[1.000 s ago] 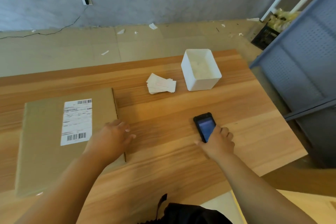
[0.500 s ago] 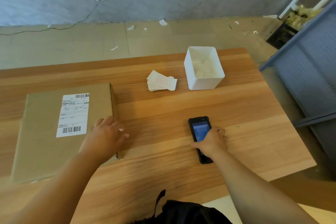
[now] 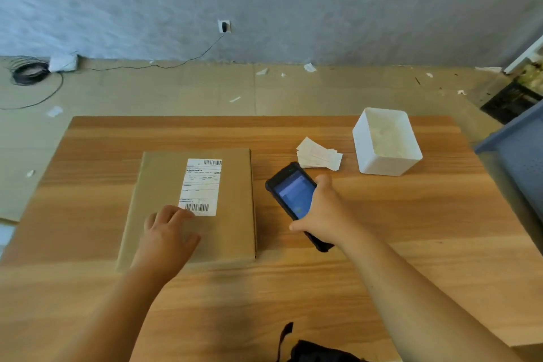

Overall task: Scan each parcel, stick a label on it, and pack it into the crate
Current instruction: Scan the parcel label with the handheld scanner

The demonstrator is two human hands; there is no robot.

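Note:
A flat brown cardboard parcel (image 3: 164, 185) lies on the wooden table (image 3: 382, 229), with a white shipping label (image 3: 201, 185) on its top. My left hand (image 3: 169, 232) rests flat on the parcel's near part, fingers spread, just below the label's lower barcode. My right hand (image 3: 323, 209) grips a black handheld scanner (image 3: 292, 194) with a lit blue screen, held above the table just right of the parcel. A loose stack of white labels (image 3: 318, 154) lies beyond the scanner. The blue-grey crate (image 3: 520, 156) stands at the right edge.
A white square bin (image 3: 388, 161) with paper scraps inside stands on the table at the back right. A black strap or bag (image 3: 311, 353) sits at the table's near edge. Cables and paper scraps lie on the floor behind the table.
My right hand has picked the scanner up off the table and brought it left toward the parcel. My left hand slid onto the parcel's top. My head turned left.

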